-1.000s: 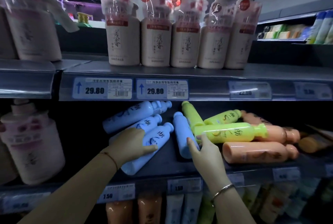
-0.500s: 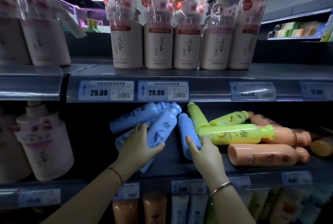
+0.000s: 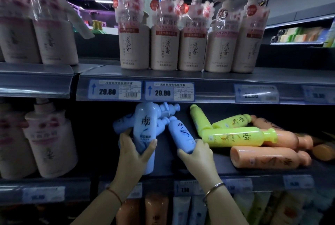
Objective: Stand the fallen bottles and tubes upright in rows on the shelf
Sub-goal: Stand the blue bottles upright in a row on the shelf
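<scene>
Hands grip two blue bottles; one upright.

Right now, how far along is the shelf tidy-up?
Done: no bottle on the middle shelf stands free in a row. In hand: the left hand grips a nearly upright blue bottle; the right hand grips a leaning blue bottle. Left: the other blue bottles, three yellow-green bottles and the orange bottles lie or lean fallen.

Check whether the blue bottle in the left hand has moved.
Yes. The blue bottle swung up from lying to nearly upright, its top now reaching the upper price rail.
</scene>
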{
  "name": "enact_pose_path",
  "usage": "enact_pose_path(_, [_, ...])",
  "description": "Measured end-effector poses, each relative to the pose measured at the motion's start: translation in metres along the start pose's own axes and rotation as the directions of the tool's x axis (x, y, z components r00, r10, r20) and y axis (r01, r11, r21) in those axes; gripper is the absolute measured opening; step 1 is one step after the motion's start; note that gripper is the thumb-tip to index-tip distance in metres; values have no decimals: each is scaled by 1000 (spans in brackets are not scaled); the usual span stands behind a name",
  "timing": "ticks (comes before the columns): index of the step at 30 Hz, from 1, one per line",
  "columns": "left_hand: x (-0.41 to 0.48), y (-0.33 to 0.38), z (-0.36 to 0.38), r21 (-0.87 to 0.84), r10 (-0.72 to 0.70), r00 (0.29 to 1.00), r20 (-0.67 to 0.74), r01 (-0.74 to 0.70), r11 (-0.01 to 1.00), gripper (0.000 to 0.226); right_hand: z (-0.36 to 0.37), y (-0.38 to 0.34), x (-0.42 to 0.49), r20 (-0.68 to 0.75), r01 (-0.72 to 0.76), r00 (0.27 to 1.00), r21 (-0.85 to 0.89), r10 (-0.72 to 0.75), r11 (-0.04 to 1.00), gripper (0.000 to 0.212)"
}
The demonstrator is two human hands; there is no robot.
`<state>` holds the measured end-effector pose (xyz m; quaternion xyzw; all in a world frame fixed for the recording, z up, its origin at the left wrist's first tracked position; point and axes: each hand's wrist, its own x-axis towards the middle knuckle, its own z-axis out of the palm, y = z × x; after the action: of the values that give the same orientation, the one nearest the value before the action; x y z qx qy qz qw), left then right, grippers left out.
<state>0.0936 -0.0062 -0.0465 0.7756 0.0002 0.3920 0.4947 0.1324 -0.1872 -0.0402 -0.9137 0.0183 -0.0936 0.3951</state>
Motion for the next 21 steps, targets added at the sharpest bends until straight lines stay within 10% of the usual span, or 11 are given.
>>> enact_pose_path(11, [1, -5, -3, -116, -83, 994, 68, 90, 989, 62, -14, -7, 24, 268, -191, 956, 262, 119, 946, 53])
enact_pose_path(21, [-3, -6, -3, -208, -73, 996, 48, 81, 975, 56, 0, -9, 23, 173, -95, 983, 157, 67, 983, 41])
